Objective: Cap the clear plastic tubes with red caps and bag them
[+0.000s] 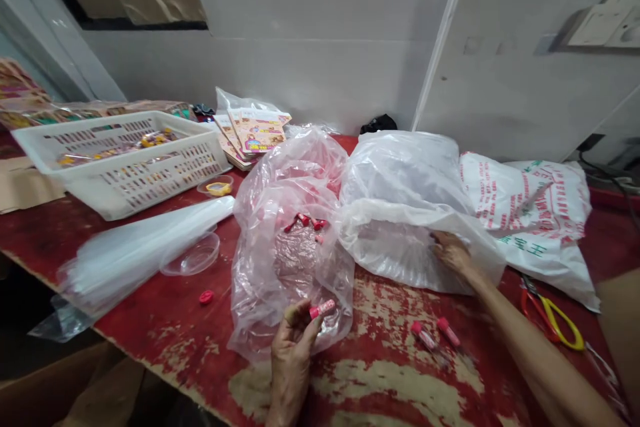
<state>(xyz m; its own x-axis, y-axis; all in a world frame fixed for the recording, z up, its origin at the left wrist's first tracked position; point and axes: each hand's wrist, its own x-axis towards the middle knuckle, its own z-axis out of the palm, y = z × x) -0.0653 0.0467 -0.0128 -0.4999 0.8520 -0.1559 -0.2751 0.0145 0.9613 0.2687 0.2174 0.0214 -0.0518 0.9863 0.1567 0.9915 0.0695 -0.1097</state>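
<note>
My left hand [293, 347] pinches a small clear vial with a pinkish-red cap [323, 309], its body filled with pale pink and white bits. Just beneath it lies an open pink plastic bag [255, 280], with several red-capped pieces [303, 219] inside. My right hand [453, 253] reaches into the mouth of a white translucent bag [405, 167]; its fingertips are partly lost against the plastic, so their grip is unclear. Two more capped vials [449, 332] rest on the red table, between my hands and nearer to me.
At the left stands a white basket [165, 173] of wrapped items, with flat clear bags [145, 240] and a round clear lid [193, 255] before it. Printed cards [257, 133] lean behind. On the right are a printed white sack [530, 200] and scissors [555, 320]. A red cap [206, 297] lies left.
</note>
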